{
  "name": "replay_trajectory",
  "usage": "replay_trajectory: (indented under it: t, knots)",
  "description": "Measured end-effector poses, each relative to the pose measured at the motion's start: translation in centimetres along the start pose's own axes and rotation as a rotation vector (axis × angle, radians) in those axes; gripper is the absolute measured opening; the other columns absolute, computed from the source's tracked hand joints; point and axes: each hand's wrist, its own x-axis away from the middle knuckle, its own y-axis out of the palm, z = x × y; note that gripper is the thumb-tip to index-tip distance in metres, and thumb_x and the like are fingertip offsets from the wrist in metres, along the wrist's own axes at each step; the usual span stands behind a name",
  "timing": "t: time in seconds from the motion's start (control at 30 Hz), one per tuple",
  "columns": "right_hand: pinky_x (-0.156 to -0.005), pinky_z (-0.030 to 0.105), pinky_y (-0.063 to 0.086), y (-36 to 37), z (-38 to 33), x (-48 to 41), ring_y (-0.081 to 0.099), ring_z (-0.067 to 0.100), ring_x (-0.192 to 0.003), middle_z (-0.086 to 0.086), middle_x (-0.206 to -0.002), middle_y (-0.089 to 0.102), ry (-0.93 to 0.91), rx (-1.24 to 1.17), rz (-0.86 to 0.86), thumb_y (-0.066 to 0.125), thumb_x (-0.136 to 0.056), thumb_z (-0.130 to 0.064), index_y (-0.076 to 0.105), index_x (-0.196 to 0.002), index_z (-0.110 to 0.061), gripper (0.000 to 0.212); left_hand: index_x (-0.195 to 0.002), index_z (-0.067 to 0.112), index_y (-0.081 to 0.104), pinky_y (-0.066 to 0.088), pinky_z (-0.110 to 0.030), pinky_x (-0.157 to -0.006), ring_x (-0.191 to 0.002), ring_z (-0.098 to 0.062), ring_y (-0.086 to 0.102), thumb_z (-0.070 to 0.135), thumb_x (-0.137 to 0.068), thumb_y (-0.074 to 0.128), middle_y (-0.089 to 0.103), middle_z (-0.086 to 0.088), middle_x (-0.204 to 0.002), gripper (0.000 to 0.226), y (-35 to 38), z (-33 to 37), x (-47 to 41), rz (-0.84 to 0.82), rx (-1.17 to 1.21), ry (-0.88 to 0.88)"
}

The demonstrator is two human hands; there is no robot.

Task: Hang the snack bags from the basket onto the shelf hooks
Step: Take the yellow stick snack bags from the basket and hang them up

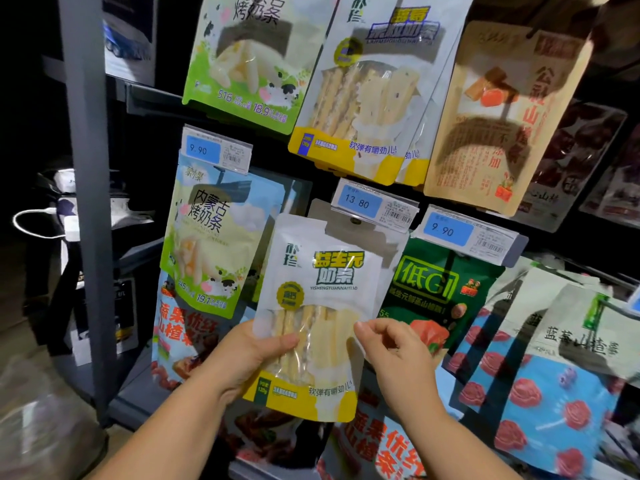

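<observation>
In the head view, the white-and-yellow plastic snack bag with green lettering was held up against the shelf. Its top sat just under the blue 13.80 price tag, between a pale blue-and-green pouch and a dark green pouch. To hang it well, I judged, the hole at its top had to meet the hook tip, hidden behind that tag, with the bag kept level. The left hand gripped the lower left side, thumb across the clear window, fingers hidden behind. The right hand hovered at the bag's right edge, fingers loosely curled. Whether thumb and forefinger pinched the film, I could not tell.
</observation>
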Motion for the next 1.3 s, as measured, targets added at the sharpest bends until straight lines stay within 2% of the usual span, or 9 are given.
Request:
replay_trajectory:
  t: [0.1,0.2,0.33,0.47,0.77,0.9,1.07,1.23,1.3]
  knots:
    - [-0.060,0.014,0.043,0.2,-0.3,0.0,0.052,0.002,-0.061,0.001,-0.075,0.059,0.065,-0.114,-0.005,0.075,-0.085,-0.028,0.061,-0.091,-0.019,0.018,-0.109,-0.001,0.069,0.056,-0.042,-0.088,-0.097,-0.033,0.071,0.005,-0.065,0.083,0.073,-0.021,-0.106,0.047,0.0,0.2,-0.5,-0.010,0.009,-0.005]
    - [-0.064,0.021,0.048,0.3,-0.2,-0.2,0.056,-0.006,-0.056,-0.003,-0.081,0.061,0.114,-0.137,0.024,0.080,-0.080,-0.025,0.052,-0.100,-0.015,0.035,-0.111,-0.001,0.068,0.059,-0.041,-0.085,-0.097,-0.033,0.071,0.006,-0.070,0.075,0.073,-0.021,-0.107,0.043,0.1,0.3,-0.8,-0.033,0.021,-0.011]
    - [-0.084,0.048,0.058,0.9,0.8,-0.1,0.073,0.012,-0.088,-0.003,-0.095,0.076,0.200,-0.202,-0.142,0.081,-0.071,-0.037,0.066,-0.104,-0.025,0.039,-0.116,0.000,0.067,0.057,-0.045,-0.088,-0.103,-0.037,0.069,0.007,-0.075,0.078,0.071,-0.022,-0.111,0.043,0.3,0.3,-1.1,-0.087,0.013,-0.030]
    - [-0.085,0.051,0.058,1.2,1.5,0.2,0.072,0.020,-0.097,-0.003,-0.104,0.076,0.213,-0.269,-0.172,0.073,-0.069,-0.040,0.067,-0.112,-0.029,0.045,-0.116,0.000,0.066,0.054,-0.048,-0.093,-0.104,-0.038,0.069,0.008,-0.075,0.076,0.071,-0.022,-0.111,0.043,0.5,0.6,-1.4,-0.108,-0.025,-0.030]
    - [-0.057,0.020,0.049,1.4,1.9,0.4,0.066,0.006,-0.066,0.000,-0.089,0.074,0.185,-0.349,-0.165,0.065,-0.092,-0.007,0.064,-0.115,-0.019,0.026,-0.099,0.008,0.073,0.059,-0.031,-0.065,-0.083,-0.025,0.074,0.016,-0.059,0.082,0.075,-0.016,-0.098,0.041,0.6,1.2,-1.5,-0.144,-0.060,0.014]
    - [-0.057,0.025,0.048,1.5,2.0,0.0,0.065,0.011,-0.067,0.002,-0.088,0.074,0.172,-0.342,-0.123,0.066,-0.092,-0.009,0.066,-0.113,-0.020,0.023,-0.101,0.006,0.071,0.060,-0.035,-0.071,-0.084,-0.027,0.073,0.015,-0.063,0.077,0.075,-0.016,-0.097,0.039,0.7,1.6,-2.0,-0.123,-0.110,0.034]
    - [-0.080,0.046,0.058,1.7,2.4,-0.7,0.073,0.027,-0.094,0.005,-0.102,0.076,0.205,-0.357,-0.089,0.067,-0.091,-0.007,0.065,-0.115,-0.016,0.025,-0.103,0.007,0.070,0.057,-0.047,-0.087,-0.092,-0.033,0.072,0.020,-0.054,0.086,0.075,-0.015,-0.098,0.053,1.0,1.7,-2.2,-0.077,-0.160,0.045]
    - [-0.062,0.032,0.048,1.9,2.7,-1.3,0.064,0.017,-0.068,0.001,-0.083,0.072,0.218,-0.355,-0.051,0.074,-0.087,-0.018,0.067,-0.107,-0.017,0.021,-0.104,0.008,0.069,0.057,-0.048,-0.087,-0.094,-0.035,0.071,0.018,-0.057,0.090,0.076,-0.014,-0.097,0.053,1.3,1.7,-2.6,-0.042,-0.188,0.053]
    - [-0.065,0.033,0.047,2.0,2.7,-1.6,0.064,0.020,-0.072,0.002,-0.087,0.073,0.222,-0.316,-0.034,0.075,-0.083,-0.024,0.067,-0.101,-0.021,0.020,-0.107,0.007,0.069,0.057,-0.048,-0.089,-0.097,-0.035,0.071,0.015,-0.060,0.091,0.076,-0.013,-0.099,0.052,1.4,1.8,-2.9,-0.029,-0.206,0.046]
